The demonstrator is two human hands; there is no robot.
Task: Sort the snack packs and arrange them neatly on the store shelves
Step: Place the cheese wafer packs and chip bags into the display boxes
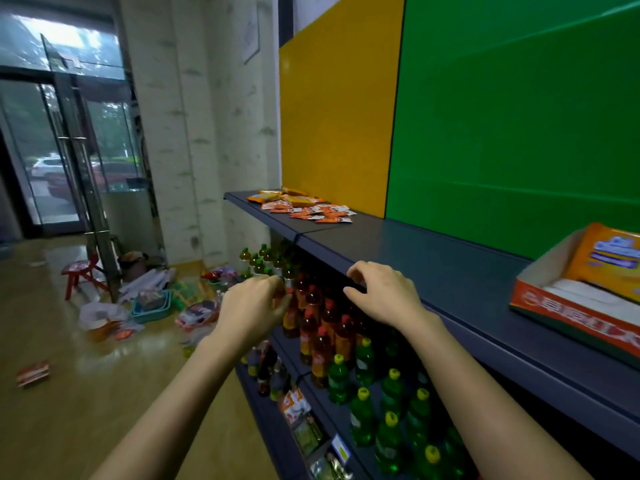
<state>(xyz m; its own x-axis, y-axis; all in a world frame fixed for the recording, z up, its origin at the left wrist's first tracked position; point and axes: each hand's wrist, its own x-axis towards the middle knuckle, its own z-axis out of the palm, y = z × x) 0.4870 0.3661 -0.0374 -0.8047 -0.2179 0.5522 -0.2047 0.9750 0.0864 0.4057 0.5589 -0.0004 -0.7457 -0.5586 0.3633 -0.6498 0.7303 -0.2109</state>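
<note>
Running along the right of a room with a glossy wooden floor and glass doors, a dark shelf unit backs onto a yellow panel and a green panel. Its top shelf carries an open cardboard box at the near end and the snack packs in a loose heap at the far end. Bottles fill the shelves below. Both hands hover apart by the shelf's front edge, well short of the snack packs. The right hand is loosely curled and holds nothing; whether the left hand pinches anything cannot be told.
</note>
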